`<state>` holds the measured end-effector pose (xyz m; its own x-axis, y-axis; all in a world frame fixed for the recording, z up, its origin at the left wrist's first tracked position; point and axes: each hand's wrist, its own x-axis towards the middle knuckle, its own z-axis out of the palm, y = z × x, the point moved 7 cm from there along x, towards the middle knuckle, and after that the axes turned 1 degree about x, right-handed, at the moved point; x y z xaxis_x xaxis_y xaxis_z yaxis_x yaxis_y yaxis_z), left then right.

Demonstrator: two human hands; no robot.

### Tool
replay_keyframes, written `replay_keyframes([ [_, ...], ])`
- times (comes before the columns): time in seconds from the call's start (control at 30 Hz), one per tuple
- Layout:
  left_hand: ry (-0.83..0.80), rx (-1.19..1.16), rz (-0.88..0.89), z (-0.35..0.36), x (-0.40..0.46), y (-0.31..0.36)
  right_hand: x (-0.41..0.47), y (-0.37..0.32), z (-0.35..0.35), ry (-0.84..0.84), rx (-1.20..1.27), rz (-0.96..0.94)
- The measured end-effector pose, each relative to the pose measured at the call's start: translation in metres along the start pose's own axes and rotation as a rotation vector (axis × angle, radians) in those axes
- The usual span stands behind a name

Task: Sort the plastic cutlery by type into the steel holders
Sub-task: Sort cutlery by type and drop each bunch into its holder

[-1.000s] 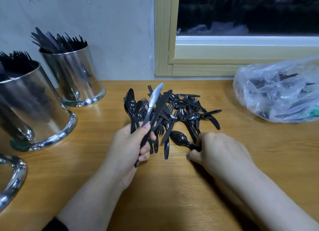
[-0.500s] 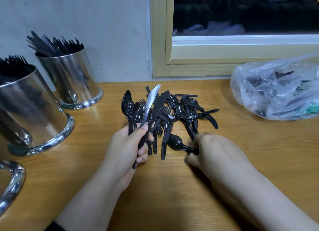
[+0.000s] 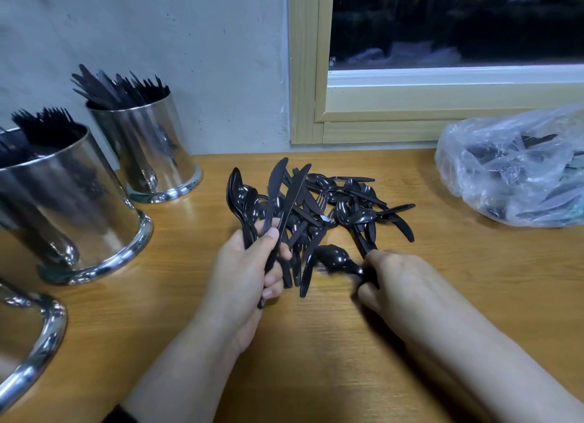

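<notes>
A heap of black plastic cutlery [image 3: 344,201] lies mid-table: spoons, forks and knives mixed. My left hand [image 3: 249,264] grips a bunch of it upright, two knives [image 3: 286,195] and several spoons [image 3: 240,195]. My right hand [image 3: 392,277] pinches the handle of a single black spoon [image 3: 331,258] at the heap's near edge. On the left stand steel holders: the far holder [image 3: 148,150] with knives, the nearer holder [image 3: 63,207] with forks, and the rim of a third holder [image 3: 38,343] at the frame's edge.
A clear plastic bag [image 3: 512,169] with more black cutlery lies at the back right. A wall and a wooden window frame [image 3: 306,74] close off the back of the wooden table [image 3: 316,359].
My right hand has drawn the single spoon slightly toward me and right. My left hand keeps its bunch, nearly still.
</notes>
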<state>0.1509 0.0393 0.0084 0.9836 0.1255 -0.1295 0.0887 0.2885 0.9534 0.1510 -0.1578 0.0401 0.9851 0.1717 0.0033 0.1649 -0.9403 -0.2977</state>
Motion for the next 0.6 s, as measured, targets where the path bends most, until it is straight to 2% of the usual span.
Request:
replay_keyframes([
  [0.2, 0.012, -0.001, 0.006, 0.0, 0.0, 0.001, 0.001, 0.002, -0.01, 0.031, 0.076, 0.014],
  [0.43, 0.043, -0.021, 0.035, 0.0, 0.0, 0.005, 0.004, -0.002, -0.012, 0.13, 0.529, -0.057],
  [0.6, 0.066, -0.023, 0.043, -0.003, 0.001, 0.005, 0.003, -0.016, -0.006, 0.123, 0.772, -0.128],
])
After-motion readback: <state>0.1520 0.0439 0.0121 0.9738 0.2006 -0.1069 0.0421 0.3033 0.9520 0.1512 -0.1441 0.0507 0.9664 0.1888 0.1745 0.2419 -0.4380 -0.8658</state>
